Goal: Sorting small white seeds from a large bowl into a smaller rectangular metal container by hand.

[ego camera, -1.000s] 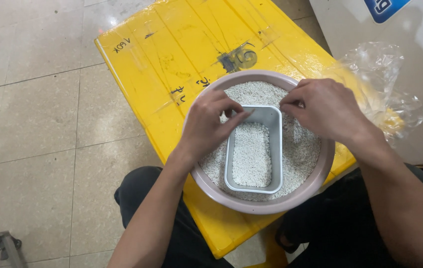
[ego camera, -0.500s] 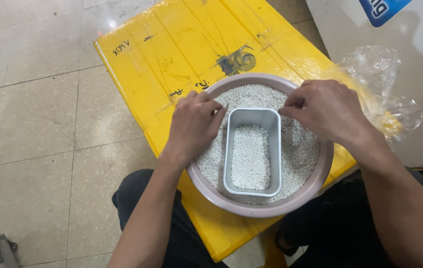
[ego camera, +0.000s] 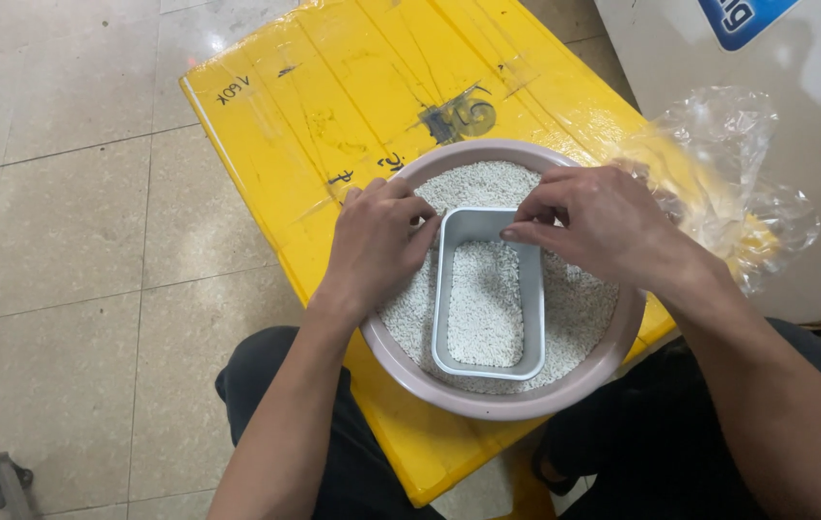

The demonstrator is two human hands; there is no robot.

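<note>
A: Biggest first, what's under the hands?

B: Tiled floor (ego camera: 64,241) all round, off to the left hand's side & beyond. On it a yellow box (ego camera: 333,106) wrapped in clear tape, w/ black marker scribbles on top; it serves as the tabletop. Past the right hand, a white cabinet (ego camera: 815,144) w/ a blue sticker at its top edge.

A: And on the box?

B: Round mauve basin (ego camera: 487,404), directly beneath both hands, filled w/ small white granules (ego camera: 584,303). Just beyond the right hand, a crumpled clear plastic bag (ego camera: 728,164) on the box's far corner.

A: Inside the basin?

B: Grey rectangular tray (ego camera: 486,289), set in the granules between the two hands, upright, partly filled w/ the same granules.

A: Hands?

B: Left hand (ego camera: 372,246): fingers curled, palm down on the granules, fingertips touching the tray's left wall near the far corner. Resting against it, not clamped round anything. Right hand (ego camera: 603,226): fingers pinched together over the tray's far rim, thumb & forefinger tip at the edge. Can't tell if it actually grips the rim or just touches it.

A: Anything nearer the body?

B: Dark trousers (ego camera: 275,385), knees either side of the box's near corner, below both forearms.
</note>
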